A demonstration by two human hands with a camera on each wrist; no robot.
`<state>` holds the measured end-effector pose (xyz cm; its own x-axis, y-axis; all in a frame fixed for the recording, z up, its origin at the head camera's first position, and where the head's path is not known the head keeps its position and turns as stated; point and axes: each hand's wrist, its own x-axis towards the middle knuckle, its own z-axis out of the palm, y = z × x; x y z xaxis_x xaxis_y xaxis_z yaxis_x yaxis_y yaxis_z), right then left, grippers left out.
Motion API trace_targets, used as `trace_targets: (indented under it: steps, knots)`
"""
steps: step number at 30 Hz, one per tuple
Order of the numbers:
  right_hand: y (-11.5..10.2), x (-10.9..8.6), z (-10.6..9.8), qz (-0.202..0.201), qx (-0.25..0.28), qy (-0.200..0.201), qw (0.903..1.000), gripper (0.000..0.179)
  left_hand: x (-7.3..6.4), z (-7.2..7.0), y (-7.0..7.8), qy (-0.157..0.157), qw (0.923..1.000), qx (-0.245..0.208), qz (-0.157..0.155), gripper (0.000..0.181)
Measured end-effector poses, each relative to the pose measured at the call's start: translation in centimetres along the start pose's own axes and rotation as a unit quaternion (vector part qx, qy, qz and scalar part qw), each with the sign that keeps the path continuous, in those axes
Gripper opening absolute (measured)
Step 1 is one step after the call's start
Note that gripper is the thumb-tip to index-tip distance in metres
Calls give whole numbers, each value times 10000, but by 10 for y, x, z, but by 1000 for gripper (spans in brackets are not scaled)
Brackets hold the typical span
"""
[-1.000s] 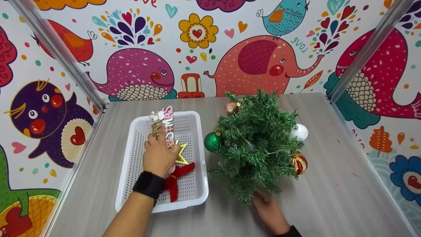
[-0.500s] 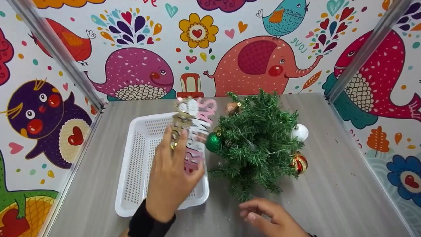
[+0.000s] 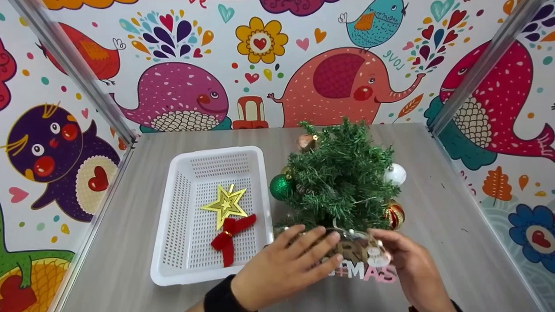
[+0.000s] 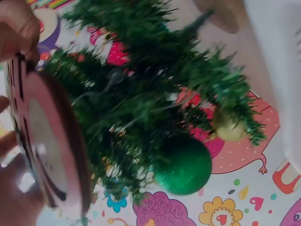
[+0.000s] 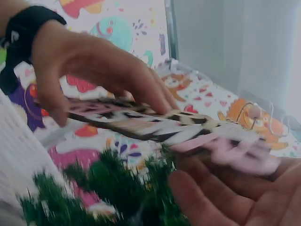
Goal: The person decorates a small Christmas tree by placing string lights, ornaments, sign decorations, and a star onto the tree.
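A Merry Christmas letter sign [image 3: 373,274], with pink and white letters and a small snowman at one end, is held in front of the small Christmas tree [image 3: 342,177]. My left hand [image 3: 290,268] grips the sign's left part from above, fingers over its face; the right wrist view shows the thumb at the sign's near edge. Curled around the snowman end is my right hand [image 3: 418,264], its fingers partly beneath the sign [image 5: 188,132]. The sign's middle is hidden behind the left fingers in the head view. A thin cord runs along its top edge.
On the left stands a white perforated basket [image 3: 164,242] with a gold star [image 3: 226,204] and a red bow [image 3: 227,236] inside. Baubles hang on the tree: green glitter [image 3: 281,187], white [image 3: 394,174] and red-gold striped [image 3: 394,215]. Printed walls enclose the table [image 3: 438,242].
My left hand has lifted the sign out of the basket and carried it right, turning it sideways before the tree. My right hand left the tree's base and came to the sign's right end.
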<state>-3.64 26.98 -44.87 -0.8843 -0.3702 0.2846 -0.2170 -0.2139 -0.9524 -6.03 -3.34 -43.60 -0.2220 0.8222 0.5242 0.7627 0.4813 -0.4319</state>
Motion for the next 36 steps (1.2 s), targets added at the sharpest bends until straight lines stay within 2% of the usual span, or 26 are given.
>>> trace_targets:
  steps: [2, 3, 5, 7, 9, 12, 15, 18, 20, 22, 24, 25, 26, 28, 30, 31, 33, 34, 36]
  knots:
    - [-2, -2, -4, 910, -310, -4, 9954, 43, -2, 12, 6, 75, 9996, 121, 253, 67]
    - [-2, -1, -6, 1240, -379, -107, 9915, 42, -2, 17, 9, 147, 9991, 158, 361, 65]
    - [-1, -1, -8, 1661, -416, -298, 9848, 42, -2, 26, 15, 283, 9982, 181, 497, 60]
    - [1, 0, -8, 1839, -247, -402, 9818, 43, -1, 32, 20, 373, 9975, 186, 575, 55]
    - [2, 0, -6, 1711, -152, -433, 9842, 40, -1, 33, 23, 339, 9976, 185, 581, 53]
    - [1, -1, -1, 1364, 30, -268, 9903, 33, -2, 32, 24, 246, 9977, 221, 598, 48]
    - [0, -2, 6, 720, -22, -32, 9974, 32, -2, 31, 25, 180, 9976, 227, 622, 48]
    - [1, -2, 12, -15, 14, 193, 9998, 38, -3, 29, 24, 188, 9978, 121, 626, 52]
    - [2, -3, 15, -417, 2, 264, 9988, 42, -4, 30, 21, 432, 9969, 26, 656, 51]
    - [2, -4, 17, -705, 56, 229, 9972, 46, -3, 32, 18, 923, 9935, -71, 663, 49]
    - [2, -5, 19, -886, 62, 73, 9960, 47, 1, 34, 16, 1517, 9865, -398, 467, 45]
    - [2, -5, 19, -956, 59, -53, 9954, 49, 3, 34, 16, 1723, 9823, -689, 244, 43]
    - [3, -5, 20, -1026, 100, -202, 9945, 49, 6, 34, 17, 1862, 9767, -1067, -9, 44]
    - [4, -5, 21, -1155, 253, -499, 9917, 50, 12, 33, 19, 1897, 9618, -1878, -602, 43]
    - [5, -5, 21, -1176, 334, -674, 9902, 51, 15, 28, 22, 1705, 9385, -2751, -1202, 35]
    - [4, -6, 21, -1127, 378, -711, 9904, 51, 16, 26, 23, 1538, 9235, -3192, -1467, 30]
    - [2, -9, 19, -882, 374, -616, 9935, 50, 16, 22, 25, 1253, 8843, -4078, -1897, 20]
    - [1, -11, 18, -782, 306, -531, 9950, 49, 17, 20, 25, 1133, 8602, -4499, -2114, 16]
    - [-2, -14, 15, -457, 122, -231, 9986, 46, 19, 16, 25, 947, 8047, -5277, -2550, 13]
